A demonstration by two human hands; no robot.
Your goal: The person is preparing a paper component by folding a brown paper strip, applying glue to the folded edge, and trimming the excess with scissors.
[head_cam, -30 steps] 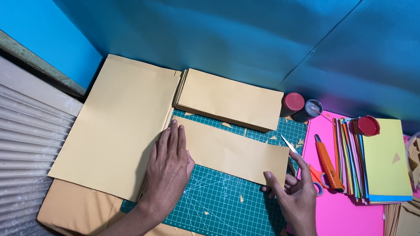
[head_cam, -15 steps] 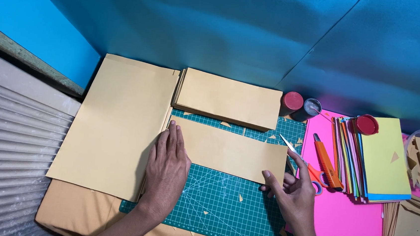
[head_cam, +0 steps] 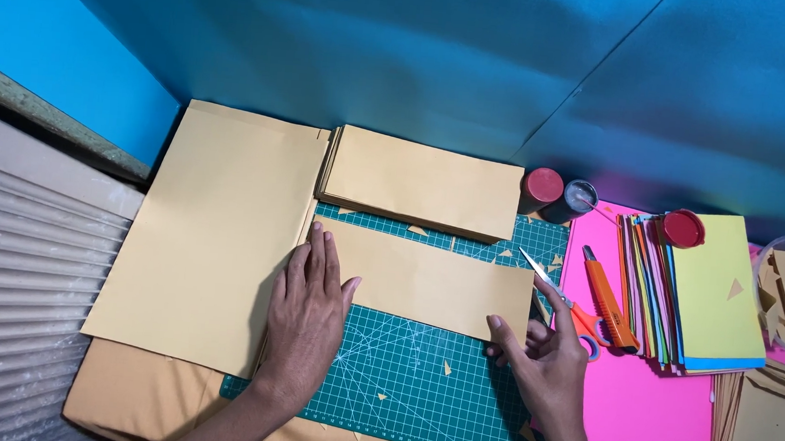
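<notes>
The left hand (head_cam: 308, 312) lies flat and open on a tan paper strip (head_cam: 425, 279) while the right hand (head_cam: 545, 358), fingers loose, touches its corner beside orange scissors (head_cam: 568, 304).

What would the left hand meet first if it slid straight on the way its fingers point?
The left hand lies flat, fingers pointing away from the person. Straight ahead, it would probably meet the stack of tan sheets first.

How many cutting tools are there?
2: orange-handled scissors on the green cutting mat's right edge by the right hand, and an orange utility knife on the pink paper.
</notes>
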